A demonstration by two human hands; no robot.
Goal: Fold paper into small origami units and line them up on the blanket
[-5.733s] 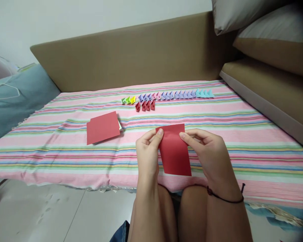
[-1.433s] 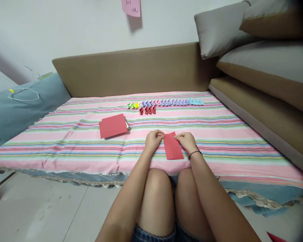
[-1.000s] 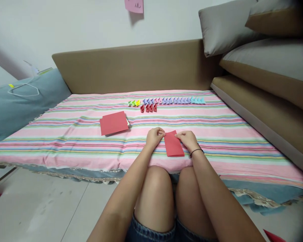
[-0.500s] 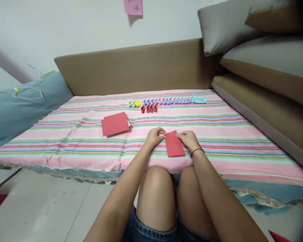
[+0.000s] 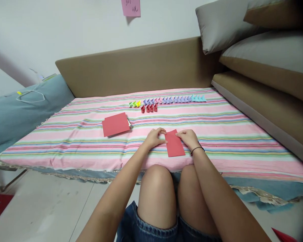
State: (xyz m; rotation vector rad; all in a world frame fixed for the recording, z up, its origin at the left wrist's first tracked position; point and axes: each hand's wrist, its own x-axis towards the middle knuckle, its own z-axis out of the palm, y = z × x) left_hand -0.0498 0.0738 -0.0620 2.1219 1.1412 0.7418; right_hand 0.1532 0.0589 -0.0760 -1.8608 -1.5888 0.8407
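Note:
A folded sheet of red paper (image 5: 175, 145) lies upright on the striped cloth in front of my knees. My left hand (image 5: 155, 138) holds it by its left edge, the thumb set lower than the fingertips with a gap between them. At the top right corner my right hand (image 5: 189, 138) pinches the paper between thumb and fingers. Farther off, several small dark red folded paper pieces (image 5: 149, 108) stand in a short row. Behind them runs a longer row of folded pieces in purple (image 5: 169, 100), light blue (image 5: 198, 98), pink, yellow (image 5: 138, 104) and green.
To the left lies a stack of red paper sheets (image 5: 116, 124), with lighter sheets showing underneath. The striped cloth (image 5: 73, 141) covers the seat up to a brown backrest (image 5: 131, 67). Cushions (image 5: 265, 64) are piled on the right. A wire hanger (image 5: 31, 95) rests on a blue cushion, far left.
My left thumb has slid down the paper's left edge, away from the fingertips. The paper's lower edge looks flatter. My right hand has hardly moved; the view has shifted slightly.

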